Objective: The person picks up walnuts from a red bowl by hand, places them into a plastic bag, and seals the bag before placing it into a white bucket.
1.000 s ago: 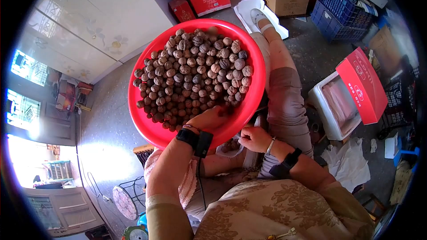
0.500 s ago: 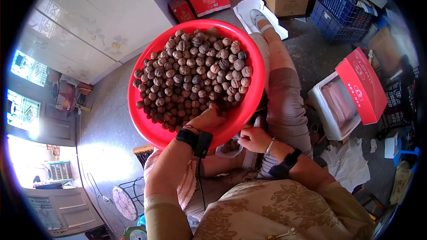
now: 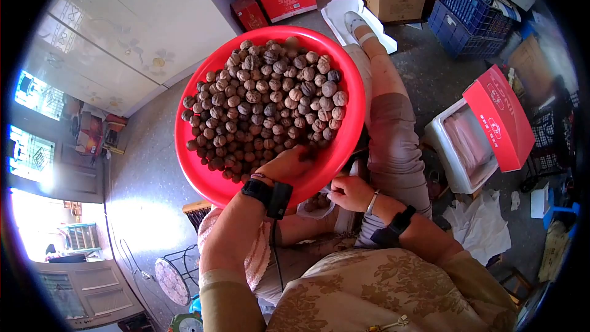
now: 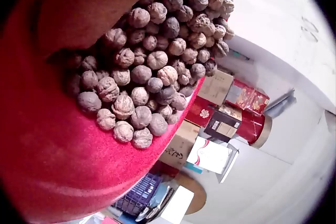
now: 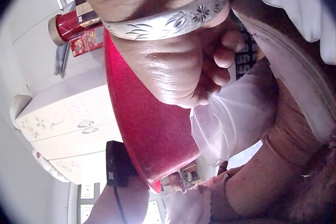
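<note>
Many brown walnuts [image 3: 252,95] [image 4: 157,60] fill a round red basin [image 3: 209,181] [image 4: 58,161]. The left hand [image 3: 287,165] [image 4: 100,3] reaches over the near rim into the basin, its fingertips among the lower walnuts; shadow and nuts hide whether they hold one. Outside the basin, below its rim, the right hand [image 3: 351,193] [image 5: 173,66] has its fingers curled and pinches the edge of a clear plastic bag [image 3: 318,212] [image 5: 223,124]. Walnuts show inside this bag in the head view.
A white foam box [image 3: 452,175] with a red lid stands at the right, near crumpled white plastic [image 3: 482,224]. Cartons [image 3: 399,1] and blue crates [image 3: 458,31] stand at the back; a white cabinet [image 3: 123,31] and round stool [image 3: 172,280] are left.
The left hand's fingers, drawn back slightly toward the near side half a second ago, reach further in among the walnuts now. The right hand stays at the bag.
</note>
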The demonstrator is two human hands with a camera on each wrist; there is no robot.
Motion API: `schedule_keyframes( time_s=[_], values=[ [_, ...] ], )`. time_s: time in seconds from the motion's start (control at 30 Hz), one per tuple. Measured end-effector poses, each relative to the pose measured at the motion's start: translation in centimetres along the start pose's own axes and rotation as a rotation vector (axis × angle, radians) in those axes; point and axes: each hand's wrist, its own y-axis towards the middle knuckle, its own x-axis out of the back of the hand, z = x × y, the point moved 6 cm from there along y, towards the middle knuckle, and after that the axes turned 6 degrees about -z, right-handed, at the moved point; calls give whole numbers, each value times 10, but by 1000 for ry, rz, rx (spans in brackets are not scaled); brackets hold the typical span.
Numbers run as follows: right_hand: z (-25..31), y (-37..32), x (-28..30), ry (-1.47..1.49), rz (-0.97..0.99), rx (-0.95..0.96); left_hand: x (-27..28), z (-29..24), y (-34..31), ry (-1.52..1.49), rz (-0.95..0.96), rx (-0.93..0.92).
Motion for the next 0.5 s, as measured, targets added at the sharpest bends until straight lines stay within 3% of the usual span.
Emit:
schedule_keyframes(
  time_s=[0.17,0.33,0.47,0.5],
  values=[
    [4,0,1,4,-1,4,1,-8,-3,-40,4,-7],
    [3,0,1,-25,14,-4,-7,-11,-1,-173,182,-3],
    [2,0,1,-19,14,-8,10,-35,-11,-86,86,-14],
    [3,0,1,-16,4,8,7,-25,-9,-45,77,68]
  ],
)
